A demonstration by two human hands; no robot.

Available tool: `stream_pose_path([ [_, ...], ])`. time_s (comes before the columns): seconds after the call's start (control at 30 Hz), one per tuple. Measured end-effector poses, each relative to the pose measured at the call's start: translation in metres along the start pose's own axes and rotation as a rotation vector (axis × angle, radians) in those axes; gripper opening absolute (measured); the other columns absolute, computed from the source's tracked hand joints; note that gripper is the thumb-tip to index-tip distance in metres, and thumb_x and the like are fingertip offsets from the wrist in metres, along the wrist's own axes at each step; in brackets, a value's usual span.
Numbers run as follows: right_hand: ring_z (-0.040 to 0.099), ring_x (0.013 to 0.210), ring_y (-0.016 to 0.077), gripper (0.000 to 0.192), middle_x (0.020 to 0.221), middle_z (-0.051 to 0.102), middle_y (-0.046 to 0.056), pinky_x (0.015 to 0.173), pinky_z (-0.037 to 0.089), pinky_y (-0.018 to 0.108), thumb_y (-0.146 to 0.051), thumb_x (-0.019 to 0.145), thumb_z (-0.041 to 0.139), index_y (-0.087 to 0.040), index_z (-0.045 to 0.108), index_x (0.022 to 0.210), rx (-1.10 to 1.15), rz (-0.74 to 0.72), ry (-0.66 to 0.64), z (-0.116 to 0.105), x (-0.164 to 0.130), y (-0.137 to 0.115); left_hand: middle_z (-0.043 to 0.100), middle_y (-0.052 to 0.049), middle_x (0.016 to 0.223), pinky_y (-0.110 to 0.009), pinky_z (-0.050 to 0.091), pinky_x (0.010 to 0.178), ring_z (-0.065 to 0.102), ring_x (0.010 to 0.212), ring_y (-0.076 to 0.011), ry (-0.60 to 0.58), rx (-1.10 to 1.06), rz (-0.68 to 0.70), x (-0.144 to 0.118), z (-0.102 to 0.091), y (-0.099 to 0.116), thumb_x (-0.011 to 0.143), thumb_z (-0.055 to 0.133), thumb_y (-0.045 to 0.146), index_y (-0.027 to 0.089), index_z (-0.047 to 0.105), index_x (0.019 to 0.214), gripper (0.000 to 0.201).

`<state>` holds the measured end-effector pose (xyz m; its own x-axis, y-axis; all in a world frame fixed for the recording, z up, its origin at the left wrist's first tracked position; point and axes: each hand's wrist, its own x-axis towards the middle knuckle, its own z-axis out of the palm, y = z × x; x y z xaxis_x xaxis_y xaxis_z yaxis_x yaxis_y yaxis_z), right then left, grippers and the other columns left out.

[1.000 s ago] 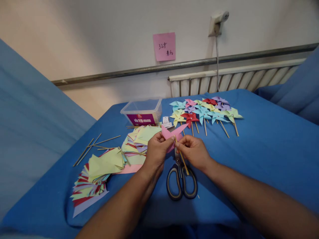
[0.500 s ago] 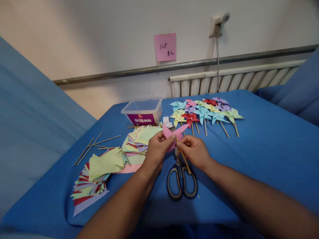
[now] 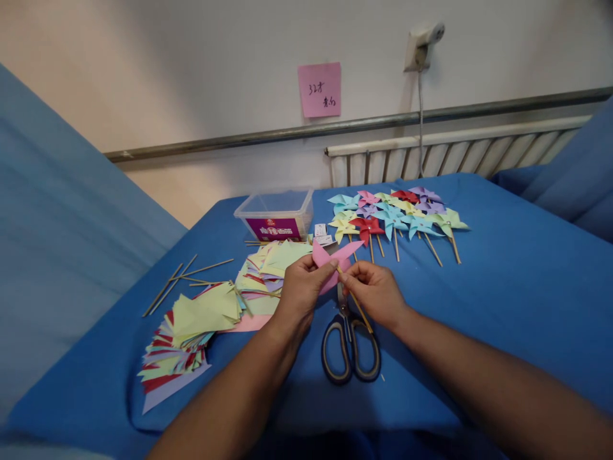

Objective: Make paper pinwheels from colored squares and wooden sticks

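My left hand (image 3: 304, 281) pinches a pink paper pinwheel (image 3: 348, 250) between thumb and fingers, its blades pointing up and outward. Against the pinwheel, my right hand (image 3: 376, 289) is closed on a thin wooden stick (image 3: 360, 309), which slants down toward me. Where the stick meets the paper is partly covered by my fingers. Directly below both hands lie scissors (image 3: 351, 348) with dark handles, their blades partly hidden. Finished pinwheels (image 3: 393, 218) in several colours lie beyond my right hand.
Stacks of coloured paper (image 3: 205, 313) spread at the left, with loose sticks (image 3: 184, 278) behind them. A clear plastic box (image 3: 275, 214) and small white boxes (image 3: 322, 233) stand farther back on the blue cloth (image 3: 517, 287). A radiator (image 3: 460, 150) runs along the wall.
The lower end of the stick has swung slightly to the right. Both hands keep their hold, and the whole view has shifted very slightly.
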<state>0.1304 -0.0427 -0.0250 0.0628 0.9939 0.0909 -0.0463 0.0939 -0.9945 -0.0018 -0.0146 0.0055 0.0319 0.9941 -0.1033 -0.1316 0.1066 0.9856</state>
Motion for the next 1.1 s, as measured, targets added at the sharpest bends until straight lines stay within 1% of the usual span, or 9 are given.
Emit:
stream_pose_path([
  [0.1, 0.049, 0.044, 0.0089, 0.027, 0.054, 0.061, -0.002, 0.044, 0.035, 0.021, -0.041, 0.076, 0.067, -0.019, 0.058, 0.064, 0.007, 0.011, 0.024, -0.0012, 0.0019, 0.0004, 0.065, -0.002, 0.065, -0.021, 0.041, 0.055, 0.055, 0.055, -0.0101, -0.026, -0.032, -0.012, -0.0005, 0.0003, 0.0001, 0.058, 0.083, 0.030, 0.012, 0.069, 0.075, 0.029],
  [0.23, 0.048, 0.043, 0.0084, 0.027, 0.054, 0.061, -0.002, 0.043, 0.035, 0.021, -0.041, 0.075, 0.068, -0.019, 0.058, 0.064, 0.013, 0.012, 0.037, -0.0011, 0.0037, 0.0019, 0.068, -0.003, 0.069, -0.023, 0.044, 0.058, 0.058, 0.058, -0.0115, -0.051, -0.050, -0.007, 0.0006, 0.0005, -0.0022, 0.055, 0.082, 0.022, 0.012, 0.069, 0.078, 0.028],
  [0.47, 0.053, 0.049, 0.0109, 0.028, 0.057, 0.063, 0.000, 0.048, 0.038, 0.023, -0.044, 0.077, 0.067, -0.019, 0.060, 0.065, -0.010, -0.028, 0.021, 0.0009, 0.0021, 0.0045, 0.069, -0.003, 0.070, -0.023, 0.045, 0.059, 0.060, 0.060, -0.0126, -0.006, -0.059, 0.025, 0.0018, 0.0031, -0.0048, 0.055, 0.080, 0.022, 0.012, 0.068, 0.079, 0.029],
  [0.77, 0.055, 0.053, 0.0120, 0.029, 0.059, 0.062, 0.000, 0.050, 0.040, 0.024, -0.046, 0.078, 0.066, -0.019, 0.059, 0.070, -0.003, -0.066, 0.005, 0.0032, -0.0006, 0.0051, 0.070, -0.003, 0.071, -0.023, 0.045, 0.058, 0.060, 0.059, -0.0126, 0.049, -0.021, 0.039, 0.0024, 0.0028, -0.0046, 0.052, 0.081, 0.020, 0.012, 0.067, 0.077, 0.030],
  [1.0, 0.046, 0.045, 0.0083, 0.032, 0.058, 0.061, -0.002, 0.043, 0.034, 0.021, -0.048, 0.077, 0.067, -0.018, 0.059, 0.071, 0.052, -0.007, -0.022, 0.0032, -0.0007, 0.0051, 0.071, -0.003, 0.072, -0.023, 0.046, 0.057, 0.061, 0.059, -0.0135, 0.053, 0.013, 0.056, 0.0030, 0.0013, -0.0058, 0.052, 0.081, 0.023, 0.013, 0.067, 0.077, 0.030],
  [1.1, 0.045, 0.044, 0.0074, 0.032, 0.058, 0.061, -0.002, 0.042, 0.034, 0.021, -0.048, 0.077, 0.068, -0.018, 0.059, 0.071, 0.063, 0.001, -0.031, 0.0022, -0.0011, 0.0044, 0.071, -0.004, 0.073, -0.023, 0.046, 0.058, 0.062, 0.061, -0.0139, 0.063, 0.049, 0.077, 0.0041, 0.0001, -0.0079, 0.053, 0.080, 0.024, 0.013, 0.067, 0.078, 0.030],
])
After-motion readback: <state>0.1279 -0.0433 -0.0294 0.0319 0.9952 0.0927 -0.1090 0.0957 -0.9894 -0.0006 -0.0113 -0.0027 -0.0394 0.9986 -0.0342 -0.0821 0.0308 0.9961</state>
